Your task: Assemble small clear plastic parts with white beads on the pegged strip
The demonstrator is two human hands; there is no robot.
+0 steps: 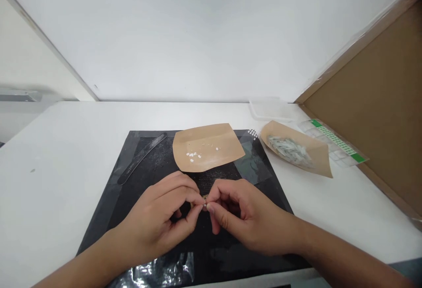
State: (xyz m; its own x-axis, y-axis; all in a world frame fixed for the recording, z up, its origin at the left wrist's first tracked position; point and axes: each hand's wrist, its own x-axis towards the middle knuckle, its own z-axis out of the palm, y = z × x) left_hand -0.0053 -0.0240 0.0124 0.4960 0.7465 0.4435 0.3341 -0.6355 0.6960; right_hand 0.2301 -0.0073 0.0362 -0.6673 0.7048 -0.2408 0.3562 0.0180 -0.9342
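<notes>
Over the lower middle of a black mat [211, 253], my left hand [166, 215] and my right hand [242, 215] meet fingertip to fingertip. Each one pinches with thumb and index finger at the same spot, where a tiny shiny piece [205, 205] shows between them. Its shape is too small to make out. Just beyond my hands lies a tan paper sheet [217, 134] with several small white bits [192, 154] on it. A black curved file [141, 158] rests on the mat at the left.
Right of the mat, another tan paper [319, 162] holds a pile of pale, thin pieces [290, 151]. Beside it lies a clear sheet with a green strip [339, 142]. A clear tray [270, 110] sits at the back, and a cardboard panel [372, 85] stands at the right.
</notes>
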